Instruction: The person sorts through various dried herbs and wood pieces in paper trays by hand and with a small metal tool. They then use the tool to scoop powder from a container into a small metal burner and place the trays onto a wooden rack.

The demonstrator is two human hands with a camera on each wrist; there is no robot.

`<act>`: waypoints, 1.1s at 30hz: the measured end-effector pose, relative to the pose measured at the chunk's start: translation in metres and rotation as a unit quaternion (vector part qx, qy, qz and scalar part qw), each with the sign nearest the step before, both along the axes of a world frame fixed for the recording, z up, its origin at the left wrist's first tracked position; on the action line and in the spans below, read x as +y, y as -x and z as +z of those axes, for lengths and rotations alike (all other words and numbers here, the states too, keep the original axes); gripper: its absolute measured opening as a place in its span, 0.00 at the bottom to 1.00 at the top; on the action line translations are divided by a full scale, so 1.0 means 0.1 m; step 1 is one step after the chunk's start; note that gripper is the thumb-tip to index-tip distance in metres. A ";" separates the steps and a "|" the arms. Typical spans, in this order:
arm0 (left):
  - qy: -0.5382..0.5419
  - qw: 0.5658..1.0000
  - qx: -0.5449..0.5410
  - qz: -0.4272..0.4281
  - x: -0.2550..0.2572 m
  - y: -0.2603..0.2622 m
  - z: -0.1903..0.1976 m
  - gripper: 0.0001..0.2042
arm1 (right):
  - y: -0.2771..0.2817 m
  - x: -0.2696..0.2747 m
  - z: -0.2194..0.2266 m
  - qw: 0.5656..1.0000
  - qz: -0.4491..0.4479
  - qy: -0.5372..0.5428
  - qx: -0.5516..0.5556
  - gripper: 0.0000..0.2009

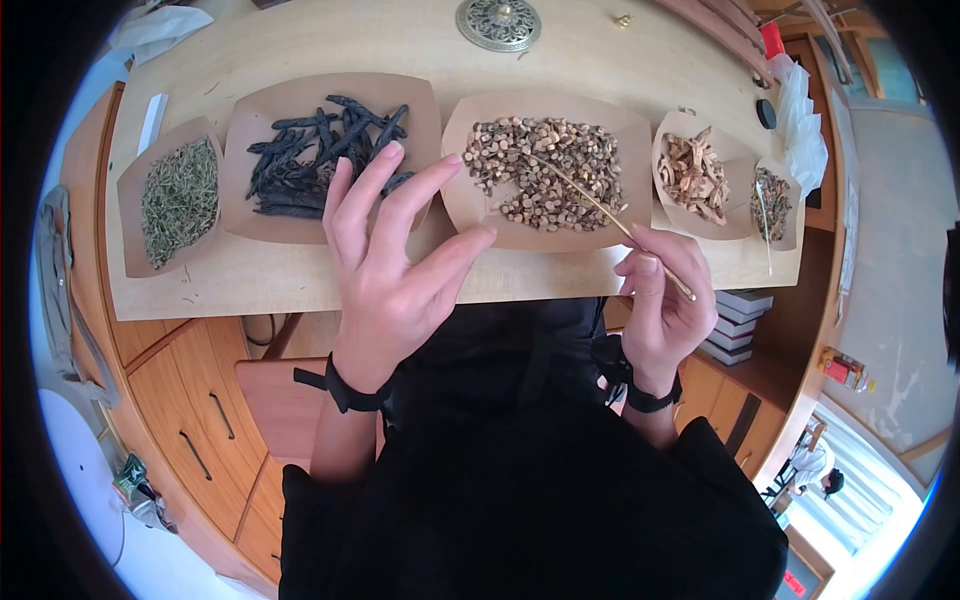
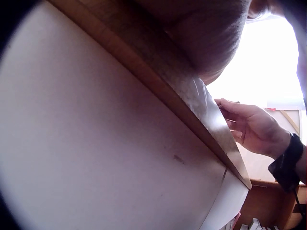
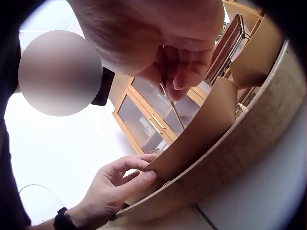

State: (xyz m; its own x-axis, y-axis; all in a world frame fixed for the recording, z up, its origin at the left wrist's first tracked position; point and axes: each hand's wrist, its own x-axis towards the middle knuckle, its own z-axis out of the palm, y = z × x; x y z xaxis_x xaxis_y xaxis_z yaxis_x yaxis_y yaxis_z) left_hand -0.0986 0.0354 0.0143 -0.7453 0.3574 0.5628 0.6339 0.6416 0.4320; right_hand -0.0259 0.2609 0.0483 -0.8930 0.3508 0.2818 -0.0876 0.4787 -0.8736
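My right hand (image 1: 670,295) pinches a thin brass-coloured rod (image 1: 600,205) between thumb and fingers. The rod slants forward and left, its far end among small brown cut pieces (image 1: 580,145) in a brown paper tray (image 1: 468,208). A bare patch of tray shows at the pieces' front left. With fingers spread, my left hand (image 1: 395,265) is at that tray's left side, index fingertip by the left edge, thumb tip by the front-left corner. From the right wrist, the left thumb (image 3: 144,179) lies against the tray's outer wall (image 3: 192,136).
Left stand a tray of black pods (image 1: 290,150) and one of green dried herb (image 1: 180,200). Right are a tray of pale chips (image 1: 695,175) and a small tray of mixed bits (image 1: 772,200) with a thin silvery stick (image 1: 765,220). A pierced metal lid (image 1: 498,25) lies behind.
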 end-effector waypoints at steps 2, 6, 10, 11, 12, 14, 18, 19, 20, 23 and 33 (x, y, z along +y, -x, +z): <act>0.003 1.000 -0.001 0.000 0.00 0.00 0.00 0.09 | 0.05 -0.01 -0.01 0.998 0.030 -0.050 0.013 0.10; 0.005 1.000 -0.004 -0.001 -0.01 0.00 0.01 0.09 | 0.11 -0.03 0.01 0.989 0.107 -0.097 0.010 0.10; 0.003 1.000 -0.002 -0.003 -0.01 0.01 0.00 0.09 | 0.11 -0.05 0.00 0.993 0.101 -0.065 0.011 0.11; 0.002 1.000 -0.001 -0.005 -0.01 0.01 0.00 0.09 | 0.12 -0.06 0.00 0.995 0.078 -0.056 0.012 0.11; 0.001 1.000 -0.001 -0.005 -0.01 0.01 0.00 0.09 | 0.16 -0.06 0.02 0.995 0.077 -0.057 0.012 0.11; 0.006 1.000 -0.006 -0.006 -0.02 0.00 0.01 0.09 | 0.21 -0.07 0.06 0.992 0.088 -0.092 -0.008 0.11; 0.005 1.000 -0.007 -0.004 -0.01 0.01 0.01 0.09 | 0.18 0.00 0.10 0.981 0.158 -0.117 -0.002 0.11; 0.003 1.000 -0.005 -0.004 -0.01 0.01 0.01 0.09 | 0.16 0.03 0.10 0.982 0.145 -0.117 0.011 0.10; 0.001 1.000 -0.003 -0.005 -0.01 0.01 0.01 0.09 | 0.14 0.05 0.09 0.984 0.132 -0.116 0.023 0.10; 0.002 1.000 -0.006 -0.004 -0.01 0.01 0.03 0.10 | 0.11 0.07 0.04 0.998 0.016 -0.059 0.015 0.09; -0.001 1.000 -0.006 -0.004 -0.01 0.01 0.01 0.10 | 0.08 -0.04 0.01 0.986 0.097 -0.134 0.019 0.11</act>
State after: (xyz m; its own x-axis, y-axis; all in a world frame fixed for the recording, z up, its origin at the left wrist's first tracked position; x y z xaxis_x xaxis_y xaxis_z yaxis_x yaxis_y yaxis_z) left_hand -0.0992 0.0345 0.0156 -0.7493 0.3633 0.5536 0.6339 0.6355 0.4409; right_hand -0.0340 0.2568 0.0492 -0.9231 0.0824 0.3755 -0.2309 0.6622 -0.7129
